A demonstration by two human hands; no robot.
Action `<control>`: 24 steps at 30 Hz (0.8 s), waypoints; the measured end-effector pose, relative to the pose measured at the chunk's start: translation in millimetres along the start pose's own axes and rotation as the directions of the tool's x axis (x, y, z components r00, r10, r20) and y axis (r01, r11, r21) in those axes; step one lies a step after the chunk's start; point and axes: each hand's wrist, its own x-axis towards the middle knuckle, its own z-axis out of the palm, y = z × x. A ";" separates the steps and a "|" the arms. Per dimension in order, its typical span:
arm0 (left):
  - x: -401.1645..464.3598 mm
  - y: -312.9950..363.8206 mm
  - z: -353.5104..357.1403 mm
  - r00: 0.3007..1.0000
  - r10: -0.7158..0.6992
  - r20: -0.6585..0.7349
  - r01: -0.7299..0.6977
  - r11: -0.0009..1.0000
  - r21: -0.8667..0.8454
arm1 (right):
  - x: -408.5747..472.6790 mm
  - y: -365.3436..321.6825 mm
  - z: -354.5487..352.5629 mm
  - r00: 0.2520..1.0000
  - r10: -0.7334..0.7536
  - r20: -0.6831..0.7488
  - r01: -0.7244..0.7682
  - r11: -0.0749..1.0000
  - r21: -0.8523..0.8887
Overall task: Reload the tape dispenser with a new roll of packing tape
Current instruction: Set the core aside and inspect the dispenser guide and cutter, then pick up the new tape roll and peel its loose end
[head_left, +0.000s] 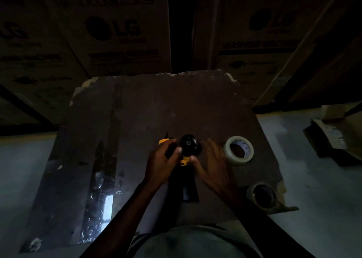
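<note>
Dim light. Dispenser (186,158) lies on the board (156,105), hub (188,142) bare and facing up, presumably so a roll can drop straight on. Left hand (163,160) grips the yellow front end, likely to stop it rocking. Right hand (209,156) has fingers spread flat, thumb at the frame, fingertips near the new roll (238,150) just beside it; contact cannot be told. The darker roll (263,196) lies well apart at the board's corner, probably the spent one.
</note>
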 end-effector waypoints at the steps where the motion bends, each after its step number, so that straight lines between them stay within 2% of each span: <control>1: 1.5 4.3 2.6 1.000 0.026 0.017 -0.027 0.999 0.035 | 3.2 1.2 -3.8 1.000 -0.006 -0.027 0.005 1.000 -0.029; 5: 12.3 17.4 16.5 0.982 0.129 0.139 -0.148 0.980 0.130 | 15.8 6.6 -23.5 0.993 -0.044 -0.110 0.035 0.996 -0.081; 10: 27.5 23.5 45.0 0.965 0.135 0.227 -0.174 0.971 0.165 | 24.8 27.2 -39.1 0.986 0.028 -0.162 -0.048 0.992 -0.118; 14: 30.9 33.3 68.8 0.951 0.160 0.263 -0.214 0.958 0.191 | 28.3 50.6 -50.5 0.986 0.073 -0.148 -0.090 0.990 -0.111; 18: 27.2 42.3 100.0 0.944 0.143 0.297 -0.195 0.969 0.151 | 28.9 76.5 -57.7 0.983 0.109 -0.145 -0.122 0.989 -0.085; 24: 24.2 41.5 143.4 0.946 0.042 0.320 -0.095 0.984 0.152 | 26.0 117.0 -64.7 0.985 0.141 -0.096 -0.150 0.984 -0.099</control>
